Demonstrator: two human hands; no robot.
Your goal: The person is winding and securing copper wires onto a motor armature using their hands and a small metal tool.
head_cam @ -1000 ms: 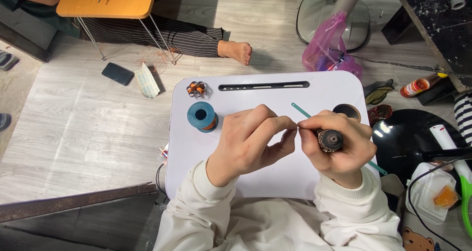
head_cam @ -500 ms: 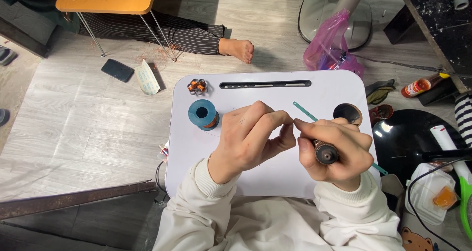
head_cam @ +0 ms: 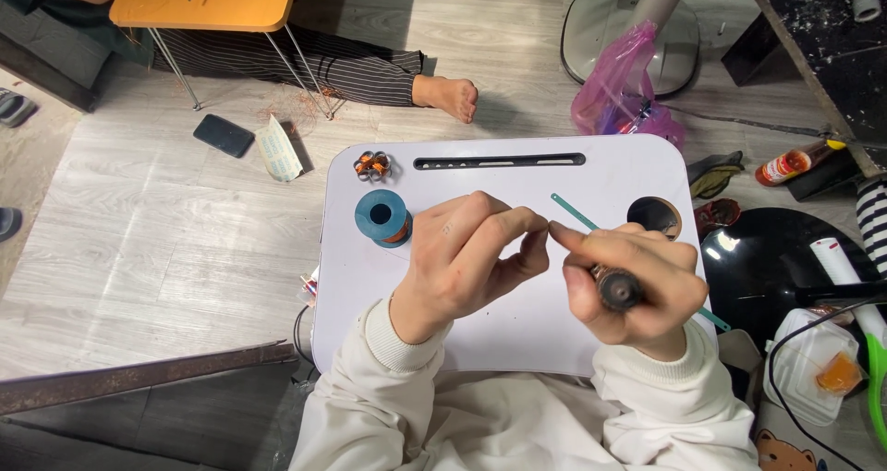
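My right hand (head_cam: pixel 633 282) is closed around a small dark cylindrical part (head_cam: pixel 617 288) wound with copper wire, held above the white lap table (head_cam: pixel 517 332). My left hand (head_cam: pixel 467 263) hovers beside it, its thumb and forefinger pinched together and touching the right hand's fingertips; whether a thin wire runs between them I cannot tell. A teal spool (head_cam: pixel 382 218) of copper wire stands to the left of my left hand. A thin teal stick (head_cam: pixel 575 211) lies on the table, passing under my right hand. A small metal part with copper windings (head_cam: pixel 371 164) sits at the table's far left corner.
Another person's bare foot (head_cam: pixel 451 96) and striped trouser leg lie beyond the table, by an orange folding table (head_cam: pixel 208 0). A phone (head_cam: pixel 224 135), a pink plastic bag (head_cam: pixel 621 88), a fan base (head_cam: pixel 628 28), a sauce bottle (head_cam: pixel 790 164) and a black round stool (head_cam: pixel 776 268) lie around.
Both hands have stayed together over the table. The right hand turned the cylindrical part slightly, so its dark end faces up more.
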